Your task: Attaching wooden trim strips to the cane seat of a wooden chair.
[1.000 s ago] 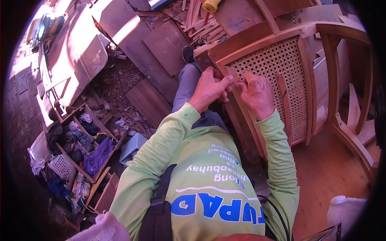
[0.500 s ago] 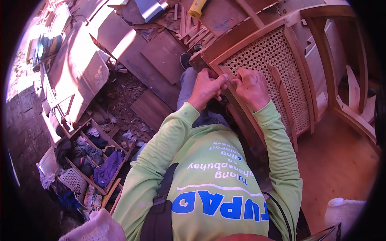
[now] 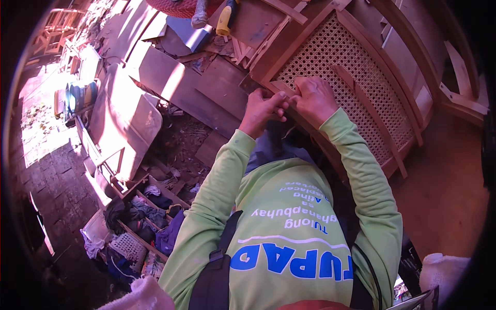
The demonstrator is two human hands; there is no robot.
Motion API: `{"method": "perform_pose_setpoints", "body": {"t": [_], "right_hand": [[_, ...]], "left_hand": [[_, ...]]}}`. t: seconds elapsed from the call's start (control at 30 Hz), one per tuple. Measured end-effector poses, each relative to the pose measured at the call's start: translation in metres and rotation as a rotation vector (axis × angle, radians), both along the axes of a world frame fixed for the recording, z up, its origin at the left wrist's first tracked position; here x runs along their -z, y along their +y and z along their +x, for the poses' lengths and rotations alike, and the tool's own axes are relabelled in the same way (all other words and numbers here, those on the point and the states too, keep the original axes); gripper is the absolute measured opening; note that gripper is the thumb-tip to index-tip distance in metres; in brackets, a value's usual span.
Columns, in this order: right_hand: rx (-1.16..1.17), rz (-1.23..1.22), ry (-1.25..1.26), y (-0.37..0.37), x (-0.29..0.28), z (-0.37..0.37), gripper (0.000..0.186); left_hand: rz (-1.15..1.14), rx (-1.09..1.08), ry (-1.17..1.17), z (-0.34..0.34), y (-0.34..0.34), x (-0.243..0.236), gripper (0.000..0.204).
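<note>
Both hands have drifted left along the frame edge since a moment ago. Left hand [image 3: 262, 109] and right hand [image 3: 316, 98] meet, fingers curled and pinching at the near-left rim of the one cane chair panel [image 3: 341, 72]; what they grip is too small to tell. One yellow-handled tool [image 3: 225, 20] lies far off.

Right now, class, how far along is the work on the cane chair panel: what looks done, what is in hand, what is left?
Done: the woven cane panel fills its wooden frame across nearly its whole face. In hand: the left hand and right hand meet at the panel's lower corner, pinching something too small to make out. Left: apparently only that corner edge, though the hands hide it.
</note>
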State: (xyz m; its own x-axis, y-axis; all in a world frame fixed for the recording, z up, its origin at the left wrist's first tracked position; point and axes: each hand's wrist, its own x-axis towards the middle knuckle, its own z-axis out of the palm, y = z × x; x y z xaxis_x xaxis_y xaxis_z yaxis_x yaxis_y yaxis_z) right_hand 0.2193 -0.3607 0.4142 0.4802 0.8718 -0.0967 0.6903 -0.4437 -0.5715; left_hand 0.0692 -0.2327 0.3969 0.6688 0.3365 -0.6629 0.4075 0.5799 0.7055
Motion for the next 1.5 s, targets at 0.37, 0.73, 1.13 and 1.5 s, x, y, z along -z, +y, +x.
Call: {"method": "perform_pose_setpoints", "body": {"t": [0.37,0.73,1.13,1.5], "right_hand": [[-0.042,0.055,-0.014,-0.005,0.009,0.004,0.015],[0.519,0.422,-0.203,-0.134,-0.023,-0.049,0.02],[1.2,0.364,0.817,-0.381,0.035,-0.089,0.021],[1.299,0.582,0.849,-0.377,0.057,-0.104,0.021]], "left_hand": [[0.048,-0.012,0.031,0.002,-0.007,0.0,0.041],[0.144,-0.008,0.131,0.002,-0.001,0.009,0.04],[0.175,0.117,0.182,0.01,0.019,0.013,0.027],[0.486,0.002,0.178,0.006,-0.008,0.022,0.057]]}}
